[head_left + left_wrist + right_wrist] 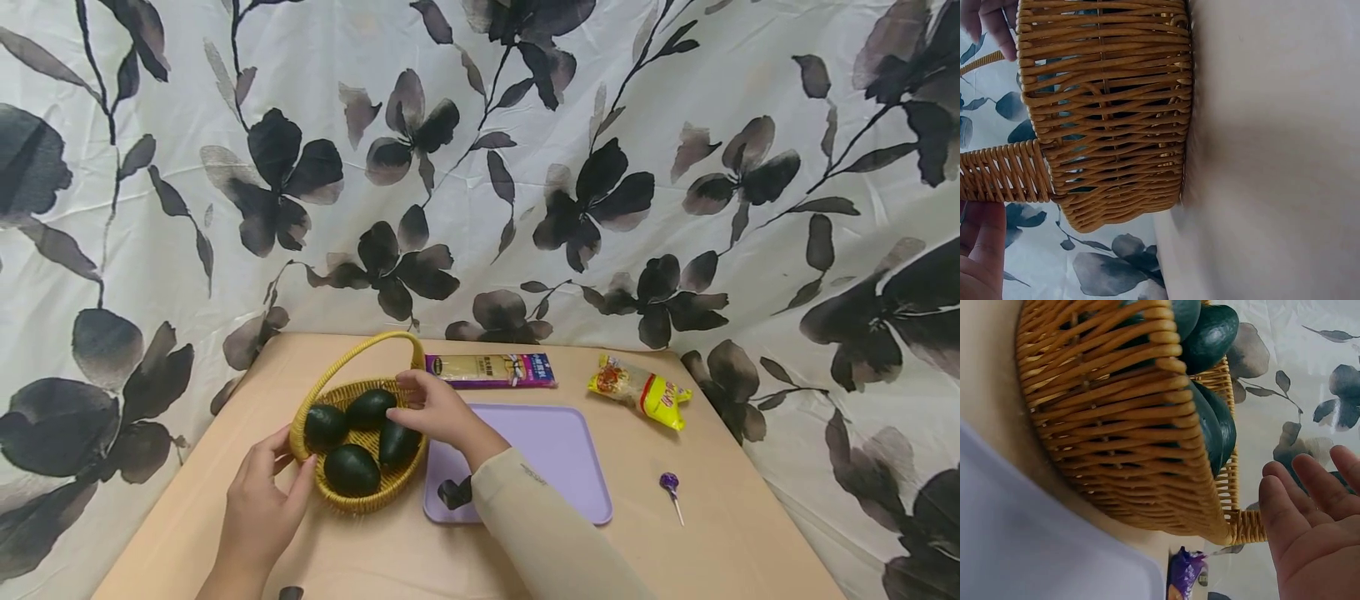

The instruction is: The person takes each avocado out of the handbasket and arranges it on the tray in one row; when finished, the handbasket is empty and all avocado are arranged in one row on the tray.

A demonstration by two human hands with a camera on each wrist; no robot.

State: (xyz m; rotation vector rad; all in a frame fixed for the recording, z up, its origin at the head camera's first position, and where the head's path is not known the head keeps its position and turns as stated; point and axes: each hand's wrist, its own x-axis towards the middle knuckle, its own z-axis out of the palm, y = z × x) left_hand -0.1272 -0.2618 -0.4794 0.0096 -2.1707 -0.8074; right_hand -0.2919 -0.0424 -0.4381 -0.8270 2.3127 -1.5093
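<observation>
A yellow woven basket (367,503) with an arched handle (352,360) stands on the table, holding several dark green avocados (352,470). At its left side my left hand (258,500) holds the foot of the handle, thumb and fingers on either side. In the left wrist view, fingers (984,240) meet the handle's edge and their tips are hidden behind it. My right hand (442,412) hovers over the basket's right rim, beside the handle's other end. The right wrist view shows its fingers (1282,512) spread and loosely extended, with nothing held.
Right of the basket lies a light purple tray (547,462), partly under my right sleeve. Behind it is a purple-edged packet of noodles (491,370). A yellow snack bag (641,390) and a purple-wrapped lollipop (670,483) lie farther right. A floral cloth (480,192) hangs behind the table.
</observation>
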